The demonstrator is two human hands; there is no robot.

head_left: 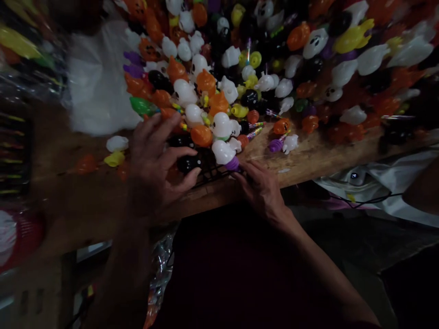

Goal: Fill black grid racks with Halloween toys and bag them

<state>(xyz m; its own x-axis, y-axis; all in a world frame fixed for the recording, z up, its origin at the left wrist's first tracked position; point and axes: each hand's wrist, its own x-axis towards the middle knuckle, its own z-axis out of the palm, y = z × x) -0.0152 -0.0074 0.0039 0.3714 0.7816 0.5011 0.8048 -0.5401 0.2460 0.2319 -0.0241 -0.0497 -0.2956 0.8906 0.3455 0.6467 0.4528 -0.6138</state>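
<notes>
My left hand (154,157) reaches over the table's near edge. Its thumb and index finger bracket a shiny black figure with white dots (188,163), while the other fingers stretch toward the pile. Closed fingertips of my right hand (260,183) are at the ribbed purple base (232,163) of a glossy white figure (222,151). Beneath these figures shows part of a black grid tray (214,174). Just behind it sit an orange figure (201,135) and another white figure (222,124).
Many orange, white, black and yellow plastic figures (206,82) are heaped across the wooden table (298,167). A white plastic bag (99,77) lies at the left, near a few loose figures (115,158). A red basket (27,233) stands at the far left.
</notes>
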